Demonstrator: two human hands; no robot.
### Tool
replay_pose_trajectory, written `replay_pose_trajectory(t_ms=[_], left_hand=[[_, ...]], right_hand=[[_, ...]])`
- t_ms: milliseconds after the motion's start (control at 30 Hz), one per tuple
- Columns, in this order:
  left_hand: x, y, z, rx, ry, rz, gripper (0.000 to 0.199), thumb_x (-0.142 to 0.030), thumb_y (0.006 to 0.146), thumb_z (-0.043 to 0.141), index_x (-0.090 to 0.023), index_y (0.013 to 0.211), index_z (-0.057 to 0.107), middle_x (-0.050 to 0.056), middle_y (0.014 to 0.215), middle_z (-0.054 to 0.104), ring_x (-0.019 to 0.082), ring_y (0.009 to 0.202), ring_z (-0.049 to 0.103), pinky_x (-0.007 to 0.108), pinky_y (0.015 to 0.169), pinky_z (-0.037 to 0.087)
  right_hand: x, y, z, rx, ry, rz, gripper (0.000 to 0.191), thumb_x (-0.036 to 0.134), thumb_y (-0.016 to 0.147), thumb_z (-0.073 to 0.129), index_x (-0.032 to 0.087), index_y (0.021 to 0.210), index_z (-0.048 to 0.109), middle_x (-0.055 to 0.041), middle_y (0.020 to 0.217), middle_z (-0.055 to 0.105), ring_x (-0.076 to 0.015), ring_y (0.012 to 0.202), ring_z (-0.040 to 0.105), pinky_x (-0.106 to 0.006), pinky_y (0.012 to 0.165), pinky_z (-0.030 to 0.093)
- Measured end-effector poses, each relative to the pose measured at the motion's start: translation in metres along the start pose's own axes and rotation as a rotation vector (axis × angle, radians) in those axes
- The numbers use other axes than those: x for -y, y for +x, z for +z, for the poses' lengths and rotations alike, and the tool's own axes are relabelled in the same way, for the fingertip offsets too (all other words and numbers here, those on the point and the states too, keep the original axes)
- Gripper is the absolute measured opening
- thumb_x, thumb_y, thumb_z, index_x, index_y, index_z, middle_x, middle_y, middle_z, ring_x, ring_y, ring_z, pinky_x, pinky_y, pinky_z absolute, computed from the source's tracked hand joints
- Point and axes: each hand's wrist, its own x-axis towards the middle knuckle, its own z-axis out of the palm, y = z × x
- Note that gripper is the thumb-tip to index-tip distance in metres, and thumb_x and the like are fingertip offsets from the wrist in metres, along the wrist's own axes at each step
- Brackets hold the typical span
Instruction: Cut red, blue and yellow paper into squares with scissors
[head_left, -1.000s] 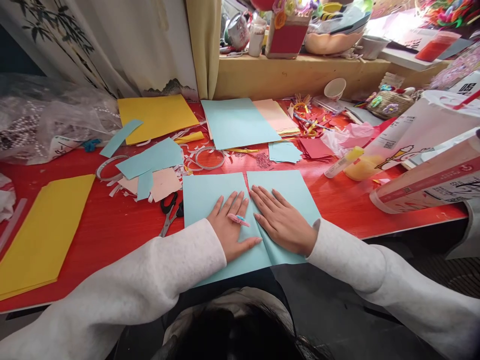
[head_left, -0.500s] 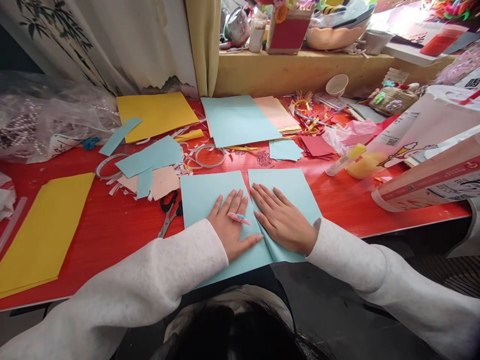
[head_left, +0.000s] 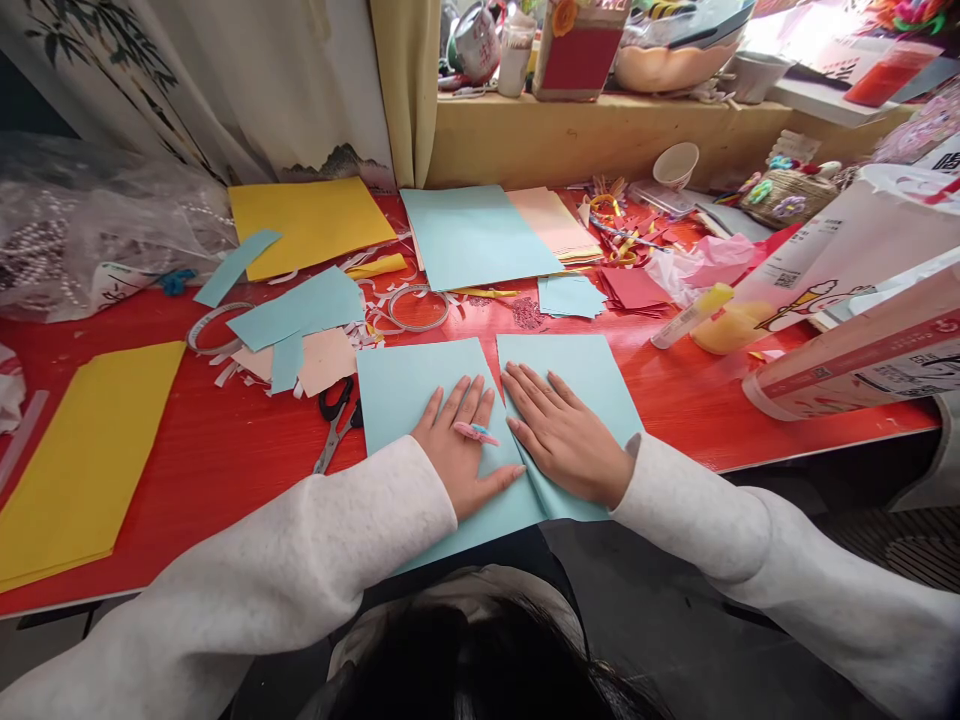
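Nearest me, two light grey sleeves (head_left: 375, 500) reach in over the edge of a glossy red desk (head_left: 247, 480). The left hand (head_left: 461, 450) lies palm down with its fingers spread apart, a pink-and-blue ring (head_left: 475, 433) on one finger. Beside it the right hand (head_left: 566, 440) presses flat too, its fingers straight and mostly together; neither grips anything. Under both lies pale blue paper (head_left: 416, 375), its near edge overhanging the desk. A narrow gap parts it at the far end, red showing through, and closes toward the thumbs; I can't tell whether the two halves are joined there.

Just left of the paper, black-handled scissors (head_left: 335, 425) point back toward the left sleeve. Well off to the left is a stack of yellow paper (head_left: 94, 460). Beyond the scissors, pale blue offcuts (head_left: 300, 310) overlap a peach paper scrap (head_left: 330, 362). Over on the right, a yellow-capped glue stick (head_left: 690, 315) stands tilted near two large plastic cups, one with a pink band (head_left: 862, 350), the other white (head_left: 810, 265).

Farther back, small dark red paper pieces (head_left: 636, 287) sit by a little pale blue pile (head_left: 570, 296). Behind them a large pale blue sheet (head_left: 480, 235) partly covers peach sheets (head_left: 555, 222), below a cluttered windowsill (head_left: 525, 140).
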Motion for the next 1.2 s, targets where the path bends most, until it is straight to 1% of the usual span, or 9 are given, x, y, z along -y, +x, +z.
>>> replay_pose_trajectory(t_ms=[367, 467, 533, 600, 667, 733, 800, 933, 1200], left_hand=[[0.0, -0.001, 0.0, 0.003, -0.014, -0.015, 0.085, -0.065, 0.08, 0.027, -0.006, 0.14, 0.022, 0.013, 0.149, 0.015, 0.027, 0.137, 0.013, 0.048, 0.112, 0.013], [0.006, 0.001, -0.004, 0.032, -0.036, 0.03, 0.088, -0.068, 0.079, 0.023, -0.005, 0.14, 0.021, 0.014, 0.148, 0.014, 0.028, 0.138, 0.011, 0.048, 0.111, 0.012], [0.012, 0.005, -0.009, 0.062, -0.064, 0.078, 0.091, -0.071, 0.078, 0.017, -0.004, 0.14, 0.02, 0.015, 0.148, 0.014, 0.028, 0.138, 0.011, 0.047, 0.111, 0.013], [0.017, 0.007, -0.015, 0.066, -0.067, 0.131, 0.09, -0.07, 0.079, 0.014, -0.004, 0.14, 0.019, 0.015, 0.148, 0.015, 0.027, 0.138, 0.011, 0.045, 0.111, 0.012], [0.019, 0.007, -0.019, 0.047, -0.038, 0.179, 0.085, -0.066, 0.082, 0.017, -0.004, 0.14, 0.021, 0.015, 0.148, 0.015, 0.026, 0.138, 0.01, 0.042, 0.112, 0.011], [0.018, 0.006, -0.018, 0.04, -0.012, 0.214, 0.082, -0.063, 0.083, 0.02, -0.004, 0.139, 0.022, 0.014, 0.148, 0.016, 0.025, 0.138, 0.011, 0.041, 0.112, 0.01], [0.015, 0.003, -0.013, 0.048, -0.004, 0.227, 0.083, -0.064, 0.082, 0.021, -0.004, 0.139, 0.022, 0.014, 0.148, 0.017, 0.025, 0.137, 0.014, 0.041, 0.112, 0.011], [0.013, 0.0, -0.002, 0.022, 0.01, 0.218, 0.083, -0.065, 0.082, 0.021, -0.005, 0.139, 0.022, 0.012, 0.148, 0.017, 0.025, 0.137, 0.015, 0.043, 0.111, 0.01], [0.008, -0.002, -0.001, 0.001, 0.012, 0.167, 0.081, -0.063, 0.082, 0.024, -0.005, 0.139, 0.023, 0.012, 0.148, 0.018, 0.026, 0.136, 0.018, 0.048, 0.11, 0.012]], right_hand=[[-0.001, 0.0, 0.002, -0.003, 0.06, 0.024, 0.055, 0.036, 0.094, 0.018, 0.009, 0.142, 0.02, -0.0079, 0.149, 0.014, -0.0188, 0.138, 0.01, -0.043, 0.113, 0.012], [-0.012, 0.002, -0.008, 0.024, 0.219, 0.025, 0.055, 0.037, 0.094, 0.015, 0.011, 0.142, 0.016, -0.0073, 0.149, 0.016, -0.0149, 0.138, 0.012, -0.04, 0.113, 0.016], [-0.018, 0.002, -0.019, -0.004, 0.302, 0.017, 0.055, 0.038, 0.095, 0.014, 0.011, 0.143, 0.013, -0.0074, 0.15, 0.015, -0.0123, 0.138, 0.01, -0.038, 0.113, 0.018], [-0.02, -0.002, -0.029, -0.041, 0.286, -0.037, 0.055, 0.037, 0.095, 0.018, 0.012, 0.143, 0.012, -0.0077, 0.15, 0.013, -0.0125, 0.138, 0.006, -0.038, 0.113, 0.016], [-0.018, -0.007, -0.034, -0.018, 0.211, -0.138, 0.055, 0.036, 0.094, 0.022, 0.011, 0.143, 0.013, -0.0084, 0.15, 0.013, -0.0145, 0.139, 0.004, -0.04, 0.114, 0.013], [-0.012, -0.012, -0.031, 0.044, 0.145, -0.208, 0.055, 0.035, 0.094, 0.022, 0.01, 0.143, 0.014, -0.0095, 0.15, 0.012, -0.0167, 0.139, 0.005, -0.04, 0.113, 0.015], [-0.008, -0.015, -0.021, 0.074, 0.094, -0.22, 0.055, 0.035, 0.094, 0.021, 0.008, 0.142, 0.016, -0.0101, 0.15, 0.014, -0.0181, 0.138, 0.008, -0.041, 0.113, 0.017], [-0.007, -0.015, -0.004, 0.035, 0.037, -0.168, 0.055, 0.033, 0.094, 0.021, 0.008, 0.143, 0.014, -0.0084, 0.149, 0.015, -0.0181, 0.138, 0.01, -0.042, 0.113, 0.017], [-0.004, -0.017, -0.002, 0.003, 0.027, -0.115, 0.054, 0.034, 0.094, 0.02, 0.013, 0.143, 0.014, -0.0054, 0.15, 0.014, -0.0179, 0.138, 0.012, -0.042, 0.112, 0.016]])
